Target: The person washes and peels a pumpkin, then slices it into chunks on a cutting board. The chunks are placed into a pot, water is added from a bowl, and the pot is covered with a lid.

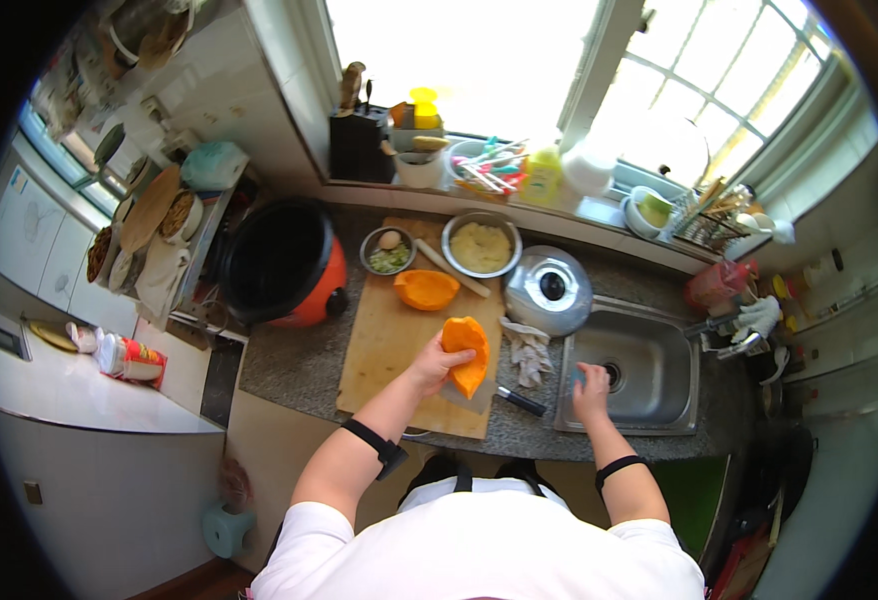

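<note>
My left hand (433, 366) grips a peeled orange pumpkin piece (467, 352) above the wooden cutting board (379, 360). A second pumpkin piece (425, 289), hollowed side up, rests toward the board's back. Below my left hand lies a kitchen knife (520, 401), its blade on the board and its dark handle past the right edge. My right hand (593, 390) is over the left side of the steel sink (649, 367). Between its thumb and fingers is a small blue object (580, 375), too blurred to identify.
Behind the board stand a bowl of mash (482, 247) and a small bowl with an egg and chopped greens (388, 251). A rolling pin (454, 268) lies between them. A metal lid (548, 289) and crumpled cloth (529, 351) sit by the sink. Left is an orange cooker (319, 281).
</note>
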A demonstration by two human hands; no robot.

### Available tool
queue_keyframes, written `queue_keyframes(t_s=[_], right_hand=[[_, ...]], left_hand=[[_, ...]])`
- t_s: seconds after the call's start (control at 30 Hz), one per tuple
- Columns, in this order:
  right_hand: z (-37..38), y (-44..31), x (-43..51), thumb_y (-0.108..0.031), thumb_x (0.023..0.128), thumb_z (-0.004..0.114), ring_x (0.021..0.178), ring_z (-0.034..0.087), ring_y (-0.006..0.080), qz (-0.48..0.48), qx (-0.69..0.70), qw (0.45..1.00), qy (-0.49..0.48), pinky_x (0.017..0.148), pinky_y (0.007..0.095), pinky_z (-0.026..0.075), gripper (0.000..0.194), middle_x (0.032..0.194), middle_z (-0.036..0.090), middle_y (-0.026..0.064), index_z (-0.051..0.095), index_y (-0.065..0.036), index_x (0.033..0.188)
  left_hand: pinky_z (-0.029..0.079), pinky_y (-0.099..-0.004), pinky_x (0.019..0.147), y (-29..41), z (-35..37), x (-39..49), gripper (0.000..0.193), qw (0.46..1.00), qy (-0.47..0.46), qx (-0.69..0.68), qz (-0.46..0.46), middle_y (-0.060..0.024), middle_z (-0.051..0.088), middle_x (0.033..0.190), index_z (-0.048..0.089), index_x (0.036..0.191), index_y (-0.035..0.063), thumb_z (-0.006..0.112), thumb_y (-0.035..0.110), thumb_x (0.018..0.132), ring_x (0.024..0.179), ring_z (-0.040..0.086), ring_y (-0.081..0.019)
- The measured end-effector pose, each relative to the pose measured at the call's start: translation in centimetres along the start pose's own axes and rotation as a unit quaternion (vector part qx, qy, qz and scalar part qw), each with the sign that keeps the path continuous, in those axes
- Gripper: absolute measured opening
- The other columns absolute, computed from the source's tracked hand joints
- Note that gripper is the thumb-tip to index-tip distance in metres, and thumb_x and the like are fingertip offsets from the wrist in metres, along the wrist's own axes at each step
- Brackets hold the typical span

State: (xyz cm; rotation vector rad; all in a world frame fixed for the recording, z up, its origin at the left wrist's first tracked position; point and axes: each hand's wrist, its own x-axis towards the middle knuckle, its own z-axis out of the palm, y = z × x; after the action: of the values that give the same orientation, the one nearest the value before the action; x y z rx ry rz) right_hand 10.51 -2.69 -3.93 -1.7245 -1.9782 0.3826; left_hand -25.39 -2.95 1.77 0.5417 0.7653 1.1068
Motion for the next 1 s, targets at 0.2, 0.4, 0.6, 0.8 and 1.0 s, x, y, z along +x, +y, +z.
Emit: queue_keyframes(t_s=[0.2,0.4,0.6,0.8,1.0], right_hand=[[-13.5,17.5,4.2,-0.012,0.084,0.062,0.13,0.035,0.033,0.221,-0.145,0.963,0.055,0.106,0.0513,0.028,0.05,0.133,0.044,0.0128,0.048,-0.011,0.132],[-22.0,28.5,10.0,-0.023,0.089,0.055,0.143,0.02,0.0313,0.239,-0.262,0.935,-0.023,0.113,0.0522,0.019,0.059,0.149,0.035,0.0119,0.037,-0.004,0.141],[-24.2,31.1,8.9,-0.011,0.086,0.049,0.134,0.036,0.0293,0.22,-0.303,0.914,-0.155,0.108,0.0456,0.022,0.045,0.137,0.049,0.0118,0.049,-0.004,0.131],[-15.4,27.8,5.6,-0.037,0.087,0.066,0.117,0.055,0.0324,0.349,0.279,0.888,-0.108,0.099,0.0452,0.042,0.069,0.132,0.053,0.0189,0.035,-0.004,0.141],[-8.6,27.2,5.4,-0.005,0.09,0.063,0.09,0.064,0.0182,0.418,0.565,0.707,-0.079,0.077,0.0335,0.052,0.022,0.102,0.065,0.0076,0.059,-0.001,0.111]], left_hand=[[0.053,-0.0377,0.088,-9.1,14.7,9.4,0.032,0.995,-0.006,-0.018,-0.095,-0.0078,0.061,0.114,0.049,0.122,0.0067,0.06,0.009,0.093,0.105,0.062,-0.0225],[0.054,-0.041,0.088,-19.2,28.0,18.5,0.04,0.985,-0.007,0.08,-0.155,-0.0089,0.061,0.113,0.05,0.122,0.0053,0.061,-0.006,0.085,0.104,0.063,-0.0265],[0.055,-0.0369,0.079,-28.0,34.6,23.2,0.026,0.983,0.049,0.072,-0.162,-0.0075,0.063,0.105,0.054,0.117,0.0047,0.062,0.01,0.092,0.094,0.065,-0.0224],[0.056,-0.0368,0.068,-32.6,35.9,24.5,0.035,0.968,0.107,0.144,-0.176,-0.0092,0.063,0.104,0.054,0.12,0.0048,0.051,0.033,0.099,0.087,0.066,-0.0212],[0.056,-0.0355,0.066,-33.9,32.7,23.4,0.038,0.96,0.111,0.167,-0.198,-0.0068,0.063,0.1,0.051,0.122,0.009,0.044,0.04,0.101,0.081,0.065,-0.0192]])
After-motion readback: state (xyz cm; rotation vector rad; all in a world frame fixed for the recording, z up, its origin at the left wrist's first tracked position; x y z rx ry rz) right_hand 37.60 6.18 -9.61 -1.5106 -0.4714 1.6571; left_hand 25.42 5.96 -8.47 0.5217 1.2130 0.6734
